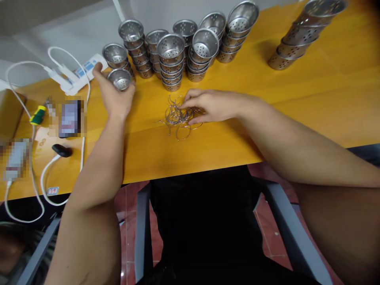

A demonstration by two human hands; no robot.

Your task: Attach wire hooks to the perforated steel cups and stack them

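A yellow-brown wooden table (160,158) runs in front of me, over a red-tiled floor (130,213), between the two grey arms of my chair (143,233). Nearest on it, at the middle, lies a tangle of thin metal wires (178,115). My right hand (218,105) is over its right side, fingers curved and parted from the thumb; I can't tell whether I'm pinching a wire. The strands cross and loop, so pulling one could drag the rest along or kink it. My left forearm lies close to a white cable (83,152); a careless sweep could catch it. Beyond, my left hand (115,99) is spread around a perforated metal cup (121,82), though I can't tell how firmly. The stacks of perforated metal cups (171,59) crowd just beside it, so a nudge there could tip one into its neighbours.

Counting from near to far: one wire tangle, its strands too knotted to number; one small paper label (52,191); one phone (69,118); one green-and-yellow tool handle (38,115); one cup at my left hand, what's beneath it mostly hidden. Behind that I make out eight grouped stacks, the front middle one at least four cups high, plus one separate stack (303,33) to the right, and one white power strip (80,75) at the back left.
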